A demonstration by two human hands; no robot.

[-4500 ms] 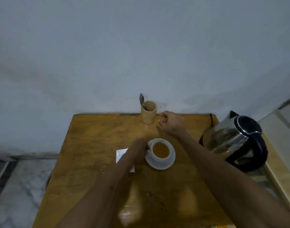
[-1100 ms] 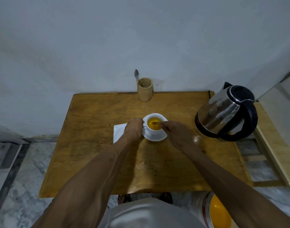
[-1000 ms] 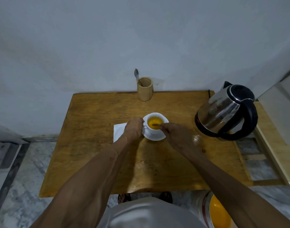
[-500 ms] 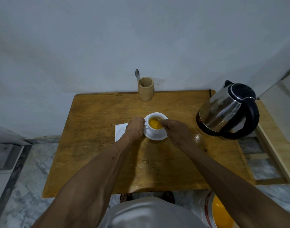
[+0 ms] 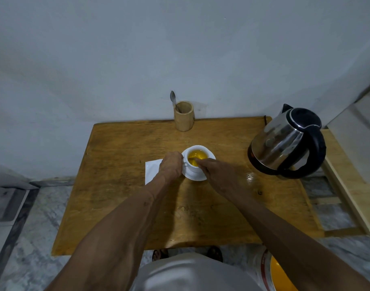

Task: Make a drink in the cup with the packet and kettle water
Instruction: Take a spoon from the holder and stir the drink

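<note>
A white cup (image 5: 195, 168) holding amber drink stands on a white saucer (image 5: 197, 177) in the middle of the wooden table (image 5: 121, 185). My left hand (image 5: 171, 165) grips the cup's left side at the handle. My right hand (image 5: 216, 172) pinches a thin brown stirrer (image 5: 192, 158) whose tip is dipped in the drink. The white packet (image 5: 151, 170) lies flat to the left of the saucer, partly under my left wrist. The steel kettle (image 5: 285, 141) with black handle stands at the table's right edge.
A wooden holder (image 5: 183, 116) with a metal spoon (image 5: 173, 98) stands at the table's back edge against the wall. A white bucket with yellow inside (image 5: 272, 271) sits on the floor at the lower right. A pale board (image 5: 352, 179) lies right of the table.
My right hand went from near the holder to the cup and has been moving the stirrer in the drink. The left hand has stayed on the cup.
</note>
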